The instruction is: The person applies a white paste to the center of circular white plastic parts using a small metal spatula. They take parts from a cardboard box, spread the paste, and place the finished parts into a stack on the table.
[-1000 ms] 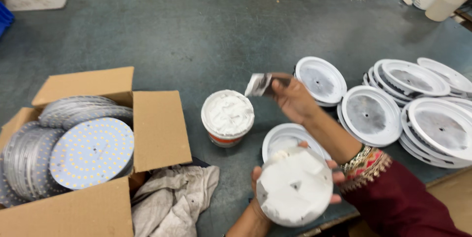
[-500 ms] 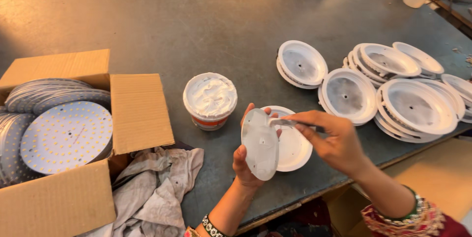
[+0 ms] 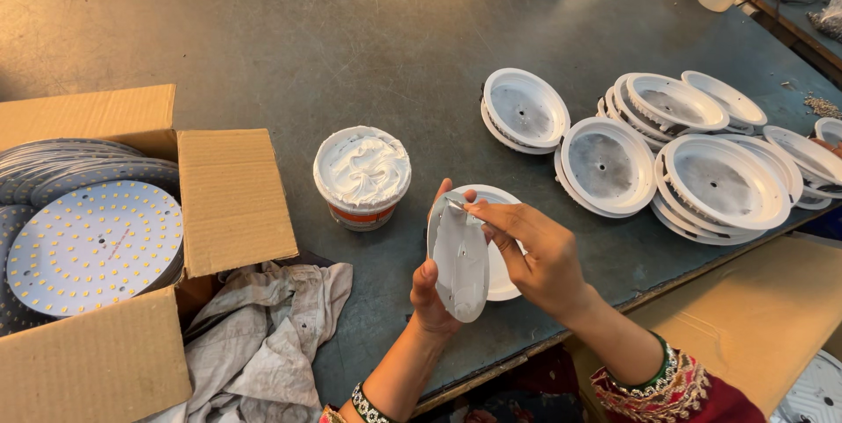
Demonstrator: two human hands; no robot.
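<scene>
Dark grey counter (image 3: 263,28), scuffed, with work crowded along the near edge. Right hand (image 3: 539,256): fingers (image 3: 491,212) pinched on a small flat spreader, its tip at the top rim of a round disc smeared with white paste (image 3: 460,261). Left hand (image 3: 430,287): fingers curled behind that disc, gripping it tilted on edge above the counter's front edge. Just behind it a white round lamp housing (image 3: 507,278) lies flat. Left of the hands, an open tub of white paste (image 3: 362,173). Further right, stacked white housings (image 3: 693,164). Far left, a cardboard box of round LED boards (image 3: 92,247); a crumpled grey rag (image 3: 263,335) beside it.
</scene>
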